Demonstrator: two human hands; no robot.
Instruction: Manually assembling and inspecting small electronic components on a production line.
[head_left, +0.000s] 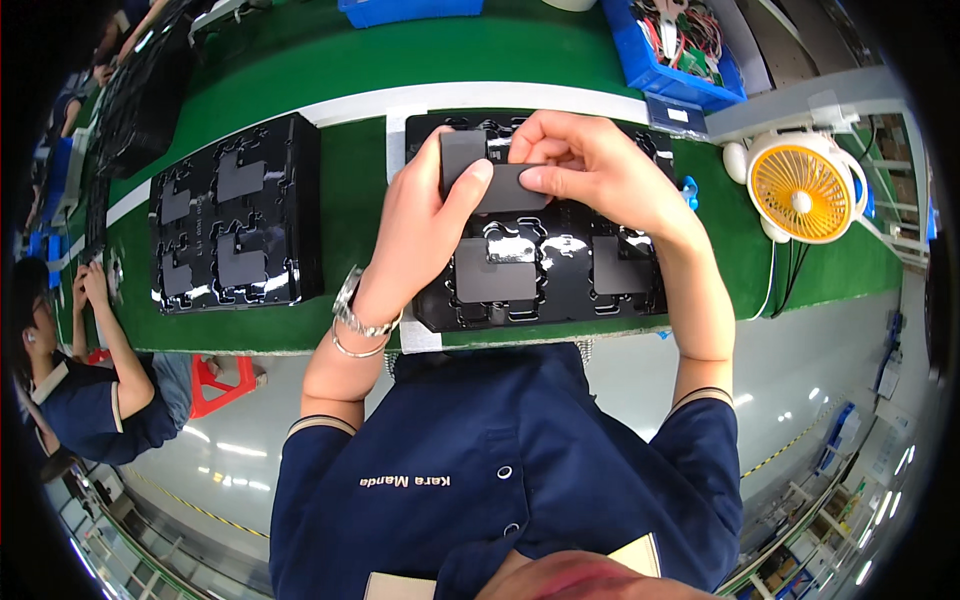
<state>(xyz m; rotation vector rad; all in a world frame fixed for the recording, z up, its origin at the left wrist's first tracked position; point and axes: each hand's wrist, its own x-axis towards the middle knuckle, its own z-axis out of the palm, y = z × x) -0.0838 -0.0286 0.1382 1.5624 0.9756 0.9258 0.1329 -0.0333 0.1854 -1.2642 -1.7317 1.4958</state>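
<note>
An L-shaped flat dark grey piece [514, 190] is held up between my two hands, over a glossy black moulded tray [437, 312]. My left hand [432, 208] grips its left side, with the thumb pressed on the face near the inner corner. My right hand [590, 165] pinches its right end between thumb and fingers; some of those fingertips are hidden behind it. In the tray's lower pockets lie two similar grey pieces, a left one [495, 284] and a right one [620, 270]. My forearms cover part of the tray.
Left of my tray stands a black tray stack [308, 200] holding several grey pieces. To the right are a yellow-and-white fan [800, 195] with cables and a blue bin [700, 93] of wires and tools. A co-worker [100, 400] sits at the far left near a red stool [222, 388].
</note>
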